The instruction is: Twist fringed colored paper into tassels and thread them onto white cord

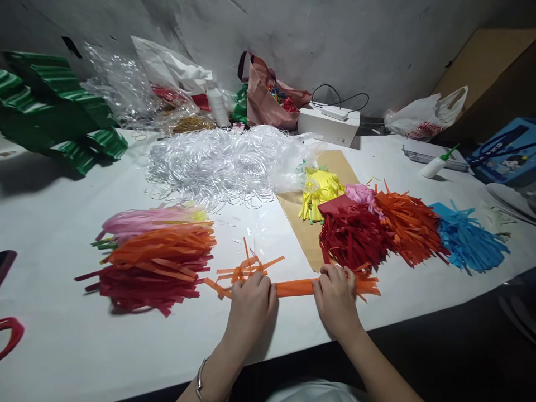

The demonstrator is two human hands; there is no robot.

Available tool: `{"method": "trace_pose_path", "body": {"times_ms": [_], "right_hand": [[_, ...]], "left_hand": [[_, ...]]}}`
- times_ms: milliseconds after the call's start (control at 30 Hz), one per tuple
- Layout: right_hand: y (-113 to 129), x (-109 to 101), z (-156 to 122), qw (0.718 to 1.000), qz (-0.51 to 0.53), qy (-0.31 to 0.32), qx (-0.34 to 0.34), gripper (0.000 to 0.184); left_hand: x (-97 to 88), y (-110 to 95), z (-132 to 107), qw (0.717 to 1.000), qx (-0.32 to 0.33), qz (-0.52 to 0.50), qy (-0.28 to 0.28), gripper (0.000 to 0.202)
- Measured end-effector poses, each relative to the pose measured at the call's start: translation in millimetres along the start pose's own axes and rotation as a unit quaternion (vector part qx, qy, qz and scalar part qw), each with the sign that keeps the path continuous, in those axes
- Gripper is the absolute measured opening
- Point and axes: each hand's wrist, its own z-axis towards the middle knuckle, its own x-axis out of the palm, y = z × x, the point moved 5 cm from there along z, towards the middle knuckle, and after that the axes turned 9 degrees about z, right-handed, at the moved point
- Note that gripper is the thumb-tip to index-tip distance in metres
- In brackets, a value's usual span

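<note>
An orange roll of fringed tissue paper (293, 287) lies across the near edge of the white table (62, 335). My left hand (250, 304) is closed on its left part, where loose orange strips fan out. My right hand (335, 296) is closed on its right part, fingers curled over the roll. Orange fringe sticks out past my right hand too.
Left of my hands lies a pile of pink, orange and red tassels (154, 259). On the right are yellow, dark red, orange and blue fringed paper heaps (402, 226) on brown paper. Behind: a clear plastic strand heap (218, 162), a glue bottle (438, 163), green paper (54, 111), bags, a white box.
</note>
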Motion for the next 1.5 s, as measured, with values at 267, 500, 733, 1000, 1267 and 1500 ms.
{"method": "trace_pose_path", "body": {"times_ms": [267,500,733,1000,1267,1500], "right_hand": [[-3.5,-3.8,3.8,0.999,-0.021,-0.043,0.011,0.013],[32.6,-2.6,-5.8,0.969,0.066,-0.002,-0.238,0.02],[39.8,24.8,-4.4,0.966,-0.007,0.036,-0.256,0.023],[40.5,7.9,-16.7,0.965,0.071,0.08,-0.24,0.016],[21.9,-2.3,-28.0,0.975,0.064,0.064,-0.204,0.028],[9.3,-12.5,-31.1,0.986,0.087,0.024,-0.142,0.022]], "left_hand": [[4.2,0.5,0.9,1.0,-0.013,0.005,0.014,0.024],[4.9,-1.3,1.9,0.999,-0.028,-0.011,0.023,0.018],[-9.7,7.3,-4.9,0.994,0.027,-0.088,-0.052,0.011],[-12.0,-18.4,-30.6,0.971,0.174,-0.14,-0.09,0.02],[-14.0,-5.2,-39.1,0.967,0.119,-0.204,-0.096,0.019],[-15.8,4.2,-42.7,0.97,0.048,-0.22,-0.095,0.02]]}}
